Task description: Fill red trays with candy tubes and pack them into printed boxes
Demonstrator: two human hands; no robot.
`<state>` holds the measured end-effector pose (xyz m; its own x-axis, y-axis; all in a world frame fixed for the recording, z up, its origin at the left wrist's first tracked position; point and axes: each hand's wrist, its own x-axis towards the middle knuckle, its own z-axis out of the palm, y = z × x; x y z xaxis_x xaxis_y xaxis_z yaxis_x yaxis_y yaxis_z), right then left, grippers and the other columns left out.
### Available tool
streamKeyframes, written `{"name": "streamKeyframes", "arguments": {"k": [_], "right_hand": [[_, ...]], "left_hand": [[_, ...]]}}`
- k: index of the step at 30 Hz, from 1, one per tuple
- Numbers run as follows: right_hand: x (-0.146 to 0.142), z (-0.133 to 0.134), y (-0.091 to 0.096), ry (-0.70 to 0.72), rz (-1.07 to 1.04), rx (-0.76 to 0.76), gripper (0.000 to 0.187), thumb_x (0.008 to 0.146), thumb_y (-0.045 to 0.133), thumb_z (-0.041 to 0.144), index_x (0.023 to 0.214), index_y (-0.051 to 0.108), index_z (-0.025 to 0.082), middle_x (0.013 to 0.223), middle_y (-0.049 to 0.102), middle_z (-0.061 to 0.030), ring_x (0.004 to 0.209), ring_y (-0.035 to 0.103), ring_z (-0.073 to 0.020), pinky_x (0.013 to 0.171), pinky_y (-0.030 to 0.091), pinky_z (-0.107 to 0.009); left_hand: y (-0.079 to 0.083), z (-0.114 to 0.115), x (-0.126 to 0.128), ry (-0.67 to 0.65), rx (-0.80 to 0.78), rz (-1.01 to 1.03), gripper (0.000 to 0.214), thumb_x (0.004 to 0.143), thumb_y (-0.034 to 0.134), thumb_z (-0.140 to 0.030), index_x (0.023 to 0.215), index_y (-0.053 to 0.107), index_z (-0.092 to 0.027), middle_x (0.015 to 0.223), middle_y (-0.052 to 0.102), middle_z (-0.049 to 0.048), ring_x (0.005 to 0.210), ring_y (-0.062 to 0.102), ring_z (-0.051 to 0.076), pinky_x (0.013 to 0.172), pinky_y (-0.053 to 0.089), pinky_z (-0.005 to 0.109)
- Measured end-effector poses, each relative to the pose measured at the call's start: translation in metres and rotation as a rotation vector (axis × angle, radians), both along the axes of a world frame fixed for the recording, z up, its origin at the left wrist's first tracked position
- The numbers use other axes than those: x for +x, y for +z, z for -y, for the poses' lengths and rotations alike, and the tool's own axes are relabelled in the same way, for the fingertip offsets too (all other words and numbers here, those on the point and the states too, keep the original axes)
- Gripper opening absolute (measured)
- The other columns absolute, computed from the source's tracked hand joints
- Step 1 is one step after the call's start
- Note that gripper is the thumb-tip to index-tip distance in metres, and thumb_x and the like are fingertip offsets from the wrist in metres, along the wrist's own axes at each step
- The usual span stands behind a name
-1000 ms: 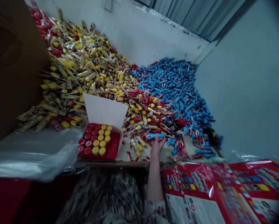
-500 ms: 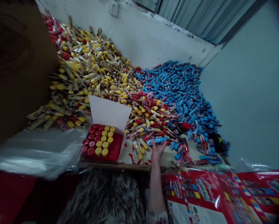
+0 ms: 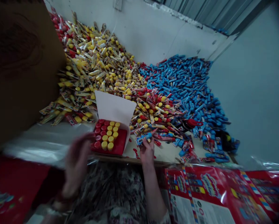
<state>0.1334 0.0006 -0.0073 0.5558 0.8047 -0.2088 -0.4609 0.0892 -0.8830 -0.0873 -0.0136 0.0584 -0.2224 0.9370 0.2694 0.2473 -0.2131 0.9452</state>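
Note:
An open box (image 3: 109,137) with a red tray holds upright tubes with red and yellow caps, and its white lid (image 3: 115,107) stands raised behind them. My right hand (image 3: 147,152) is shut on a blue-wrapped candy tube (image 3: 144,138), tilted, at the front of the loose heap. My left hand (image 3: 77,158) is blurred, its fingertips reaching just left of the box. Nothing shows in it. Behind the box lie a yellow-wrapped pile (image 3: 95,68), a blue-wrapped pile (image 3: 181,84) and a red-and-yellow mixed pile (image 3: 153,109).
A brown cardboard sheet (image 3: 20,68) rises on the left, and clear plastic (image 3: 43,144) lies beside the box. Printed red cartons (image 3: 211,193) lie at the front right. White walls (image 3: 247,93) close off the back and right. My patterned clothing (image 3: 109,196) fills the bottom middle.
My left hand has come into view beside the box. My right hand has closed on the blue tube, tilting it and shifting left. The whole view has moved slightly.

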Motion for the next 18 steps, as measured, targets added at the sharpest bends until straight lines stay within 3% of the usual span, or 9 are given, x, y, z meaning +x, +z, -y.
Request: {"name": "streamKeyframes", "arguments": {"k": [2,4,6,9,12,14,18], "right_hand": [[-0.022,0.007,0.012,0.053,-0.132,0.037,0.055,0.066,0.075,0.033,0.115,0.05,0.03,0.09,0.064,0.004,0.071,0.061,-0.011,0.069,0.053,-0.028],[-0.04,0.015,0.025,0.064,-0.161,0.059,0.059,0.067,0.075,0.031,0.118,0.047,0.031,0.096,0.064,0.0033,0.076,0.062,-0.0122,0.073,0.052,-0.029],[-0.051,0.022,0.034,0.05,-0.107,0.092,0.059,0.069,0.074,0.03,0.12,0.046,0.032,0.1,0.063,0.0023,0.084,0.062,-0.0138,0.08,0.051,-0.031],[-0.053,0.029,0.041,0.052,-0.043,0.184,0.044,0.075,0.068,0.041,0.113,0.049,0.03,0.099,0.061,0.0007,0.089,0.06,-0.0152,0.084,0.049,-0.033],[-0.044,0.032,0.041,0.116,0.009,0.232,0.038,0.079,0.061,0.051,0.106,0.051,0.027,0.096,0.059,-0.0007,0.084,0.059,-0.0158,0.076,0.05,-0.033],[-0.036,0.032,0.041,0.122,0.097,0.223,0.033,0.08,0.063,0.046,0.103,0.051,0.026,0.094,0.058,0.0001,0.081,0.057,-0.0146,0.073,0.049,-0.03],[-0.023,0.03,0.041,0.083,0.27,0.334,0.022,0.083,0.065,0.028,0.1,0.051,0.025,0.098,0.06,0.0005,0.089,0.058,-0.0133,0.081,0.045,-0.029]], "left_hand": [[-0.004,0.006,0.027,-0.309,-0.031,-0.041,0.037,0.089,0.056,-0.037,0.123,0.054,-0.022,0.115,0.062,0.0066,0.101,0.06,0.018,0.089,0.05,0.032],[-0.007,0.007,0.055,-0.414,0.014,-0.101,0.053,0.081,0.067,-0.035,0.129,0.05,-0.022,0.121,0.058,0.0089,0.109,0.057,0.021,0.092,0.049,0.034],[-0.01,0.002,0.071,-0.397,0.087,-0.11,0.043,0.081,0.068,-0.031,0.121,0.057,-0.021,0.11,0.062,0.0078,0.101,0.06,0.019,0.085,0.051,0.031],[-0.013,-0.007,0.069,-0.333,0.238,-0.137,0.019,0.084,0.064,-0.023,0.103,0.066,-0.02,0.087,0.062,0.0032,0.08,0.061,0.014,0.07,0.052,0.024],[-0.016,-0.01,0.051,-0.357,0.491,-0.244,0.028,0.087,0.055,-0.009,0.109,0.066,-0.024,0.091,0.064,0.0029,0.087,0.061,0.013,0.076,0.052,0.024],[-0.016,-0.009,0.042,-0.431,0.6,-0.308,0.04,0.088,0.051,-0.005,0.118,0.062,-0.027,0.101,0.065,0.0037,0.097,0.061,0.013,0.084,0.051,0.026],[-0.012,-0.006,0.039,-0.456,0.454,-0.297,0.054,0.083,0.065,-0.022,0.135,0.048,-0.027,0.117,0.063,0.0074,0.108,0.059,0.017,0.092,0.051,0.029]]}}
